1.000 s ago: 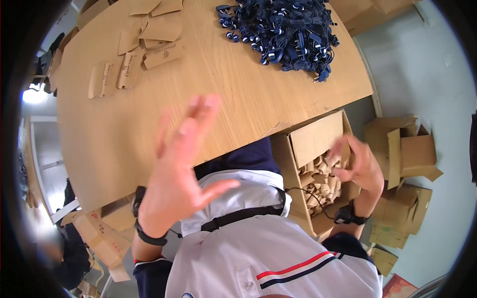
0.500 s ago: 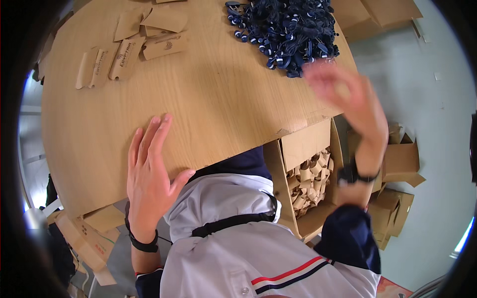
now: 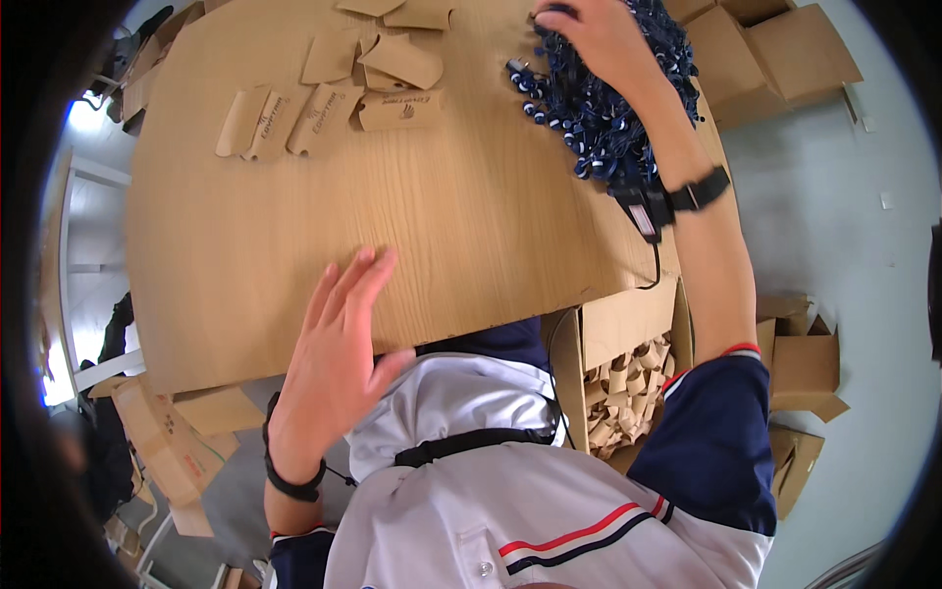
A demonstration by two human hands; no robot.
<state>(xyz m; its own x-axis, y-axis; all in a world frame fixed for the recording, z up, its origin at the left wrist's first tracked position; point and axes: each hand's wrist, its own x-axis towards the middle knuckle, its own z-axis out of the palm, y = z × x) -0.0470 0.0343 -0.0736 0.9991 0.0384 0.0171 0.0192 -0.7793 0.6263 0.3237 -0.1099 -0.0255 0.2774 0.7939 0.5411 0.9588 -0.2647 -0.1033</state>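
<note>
Earphone pile (image 3: 584, 128): I took this dark blue heap as my landmark; it lay partly beneath the right forearm (image 3: 655, 118), ahead and to the right of the left hand
Right hand (image 3: 594, 37): clearly the nearer one, it was over the pile's far left side, fingers bent, with a small dark piece (image 3: 557, 9) at the fingertips; I could not tell whether it was gripped or merely touched
Left hand (image 3: 334, 344): open and empty, fingers spread, well apart from the pile on its near left
Tangled cords: they ran every way, so I could make out no single long axis
Black unit (image 3: 640, 214): it hung by the right wrist at the pile's near end
Card sleeves (image 3: 319, 120): these lay left of the pile, tabletop (image 3: 461, 236) between
Open box (image 3: 628, 304): it stood on the pile's near side, below the tabletop, holding curled brown pieces (image 3: 628, 393)
</note>
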